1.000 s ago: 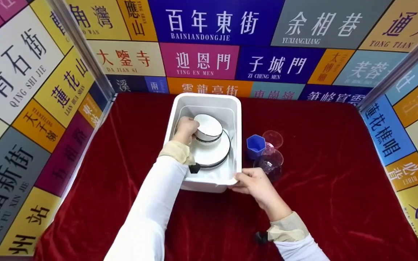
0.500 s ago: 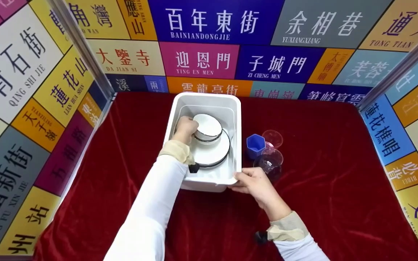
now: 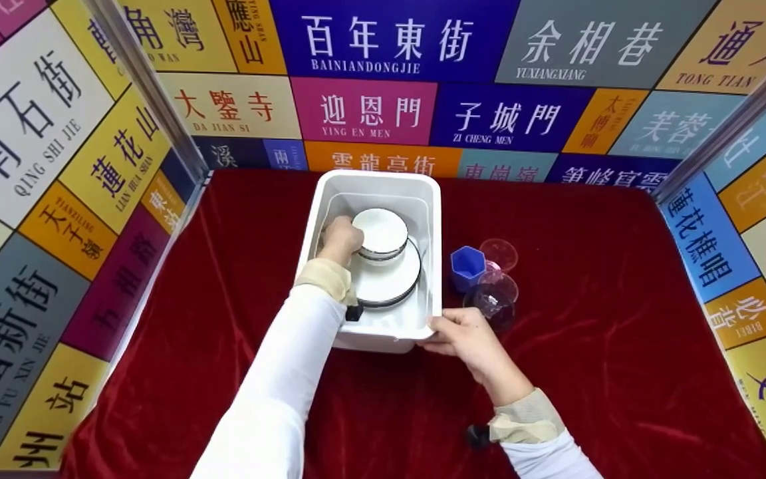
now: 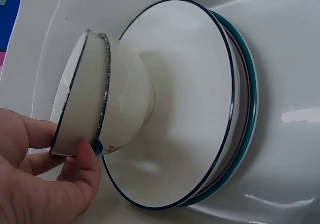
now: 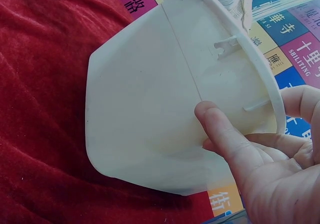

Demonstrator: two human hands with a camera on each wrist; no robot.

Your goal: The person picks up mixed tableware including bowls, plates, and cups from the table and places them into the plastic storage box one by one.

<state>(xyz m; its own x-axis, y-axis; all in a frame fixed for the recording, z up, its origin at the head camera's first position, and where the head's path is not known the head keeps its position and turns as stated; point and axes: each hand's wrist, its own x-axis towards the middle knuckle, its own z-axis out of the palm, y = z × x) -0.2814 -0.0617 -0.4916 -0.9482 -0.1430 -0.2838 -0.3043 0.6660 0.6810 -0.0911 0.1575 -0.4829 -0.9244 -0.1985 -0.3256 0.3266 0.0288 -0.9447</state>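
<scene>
A white tub (image 3: 437, 266) stands on the red cloth with a stack of dishes inside. My left hand (image 3: 342, 237) reaches into it and pinches the edge of a white bowl (image 4: 82, 99) with a dark rim. That bowl sits in a second bowl (image 4: 127, 84) with a speckled rim. Beneath them lie white plates (image 4: 190, 79), the upper one dark-rimmed, and a teal-rimmed one (image 4: 254, 89) lowest. At the tub's near right corner, my right hand (image 3: 469, 336) grips the rim; in the right wrist view its thumb (image 5: 217, 121) presses the outer wall.
Right of the tub stands a blue hexagonal cup (image 3: 468, 267). Beside it are a clear pinkish glass (image 3: 501, 256) and a darker see-through one (image 3: 493, 309). Printed panels (image 3: 363, 110) wall in the cloth-covered table (image 3: 589, 279) at the back and both sides.
The upper bowl has gone from tilted to nearly level, settling into the lower bowl. My left hand has shifted slightly down with it. My right hand has stayed on the tub's corner.
</scene>
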